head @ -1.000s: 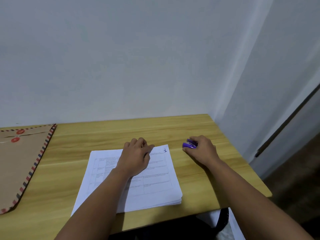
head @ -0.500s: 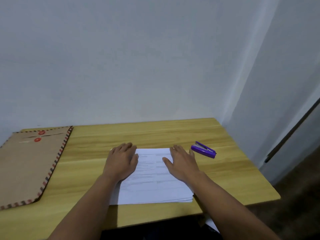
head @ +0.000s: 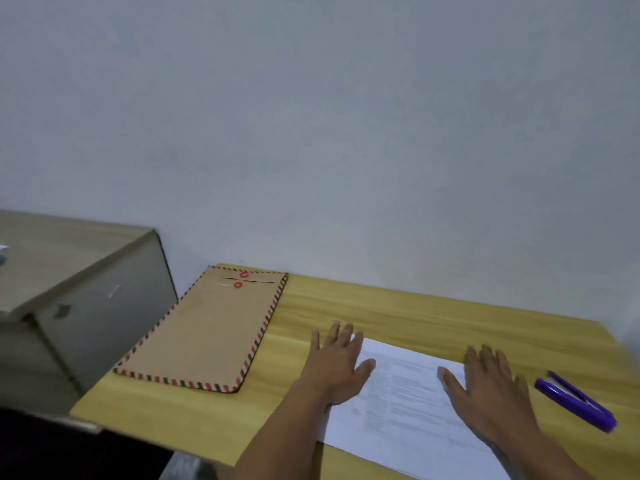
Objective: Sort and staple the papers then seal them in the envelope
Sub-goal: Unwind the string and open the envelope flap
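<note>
A stack of white printed papers (head: 405, 407) lies on the wooden table (head: 398, 313). My left hand (head: 337, 363) rests flat on the stack's left edge, fingers straight. My right hand (head: 491, 386) lies flat on its right side, fingers spread. A purple stapler (head: 575, 403) sits on the table just right of my right hand, untouched. A brown envelope (head: 207, 330) with a red and black striped border and two red string buttons lies flat at the table's left end, apart from both hands.
A grey cabinet (head: 86, 306) with a light wooden top stands left of the table, close to the envelope's corner. A plain white wall runs behind the table. Dark floor shows below the table's near left edge.
My right hand let go of the stapler and came to rest flat on the papers. My left hand opened flat on the stack. The view swung left, showing the envelope and cabinet.
</note>
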A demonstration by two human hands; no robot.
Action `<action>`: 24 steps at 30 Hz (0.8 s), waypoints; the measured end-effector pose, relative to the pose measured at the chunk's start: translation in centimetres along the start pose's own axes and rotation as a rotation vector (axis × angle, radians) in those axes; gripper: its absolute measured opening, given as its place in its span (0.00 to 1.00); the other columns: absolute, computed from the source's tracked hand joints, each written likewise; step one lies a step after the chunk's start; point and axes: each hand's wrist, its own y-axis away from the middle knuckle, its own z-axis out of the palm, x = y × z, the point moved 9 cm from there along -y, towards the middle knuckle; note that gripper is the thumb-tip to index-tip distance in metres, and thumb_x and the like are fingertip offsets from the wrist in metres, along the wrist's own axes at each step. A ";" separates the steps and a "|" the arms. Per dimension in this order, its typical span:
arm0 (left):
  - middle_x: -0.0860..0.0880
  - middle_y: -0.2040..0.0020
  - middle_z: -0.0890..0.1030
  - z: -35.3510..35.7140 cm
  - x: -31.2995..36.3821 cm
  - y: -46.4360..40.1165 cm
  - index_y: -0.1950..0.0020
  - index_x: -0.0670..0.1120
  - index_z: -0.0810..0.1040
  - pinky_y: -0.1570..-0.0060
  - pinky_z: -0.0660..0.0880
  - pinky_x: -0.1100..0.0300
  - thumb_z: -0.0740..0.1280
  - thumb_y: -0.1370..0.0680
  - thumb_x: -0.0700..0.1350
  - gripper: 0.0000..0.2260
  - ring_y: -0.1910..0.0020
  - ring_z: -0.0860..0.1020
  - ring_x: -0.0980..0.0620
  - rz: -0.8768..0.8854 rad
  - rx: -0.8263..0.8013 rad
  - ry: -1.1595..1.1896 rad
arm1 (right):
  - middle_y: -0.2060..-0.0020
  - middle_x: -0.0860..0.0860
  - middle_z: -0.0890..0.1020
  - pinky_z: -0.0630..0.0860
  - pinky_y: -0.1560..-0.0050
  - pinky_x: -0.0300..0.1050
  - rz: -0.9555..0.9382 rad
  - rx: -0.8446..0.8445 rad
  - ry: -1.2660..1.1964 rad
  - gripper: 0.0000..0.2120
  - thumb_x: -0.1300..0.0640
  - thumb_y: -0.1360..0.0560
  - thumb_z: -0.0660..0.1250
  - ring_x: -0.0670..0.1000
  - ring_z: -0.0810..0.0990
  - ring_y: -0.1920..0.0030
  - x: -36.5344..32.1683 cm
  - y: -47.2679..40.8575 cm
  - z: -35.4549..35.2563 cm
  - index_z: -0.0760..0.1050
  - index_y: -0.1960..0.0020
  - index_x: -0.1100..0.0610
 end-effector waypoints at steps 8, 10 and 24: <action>0.52 0.16 0.50 -8.8 -16.4 2.4 0.17 0.54 0.53 0.21 0.43 0.39 0.46 0.17 0.62 0.28 0.17 0.44 0.47 -0.320 0.203 -0.029 | 0.15 0.50 0.54 0.49 0.17 0.57 -0.381 -0.071 -0.155 0.35 0.34 0.16 0.50 0.52 0.48 0.15 -19.3 -4.6 -0.5 0.56 0.15 0.51; 0.53 0.16 0.49 -10.0 -20.6 4.0 0.17 0.55 0.52 0.21 0.42 0.41 0.45 0.17 0.63 0.29 0.18 0.43 0.48 -0.400 0.210 -0.054 | 0.15 0.52 0.57 0.53 0.18 0.56 -0.485 -0.121 -0.159 0.35 0.34 0.16 0.51 0.53 0.52 0.15 -25.2 -5.1 0.6 0.58 0.16 0.52; 0.53 0.16 0.48 -7.1 -31.1 8.2 0.17 0.58 0.50 0.21 0.41 0.43 0.33 0.26 0.72 0.40 0.17 0.44 0.49 -0.498 0.192 -0.111 | 0.14 0.56 0.44 0.41 0.18 0.66 -0.676 -0.308 -0.032 0.40 0.32 0.17 0.50 0.56 0.41 0.15 -40.7 -1.6 6.3 0.47 0.14 0.55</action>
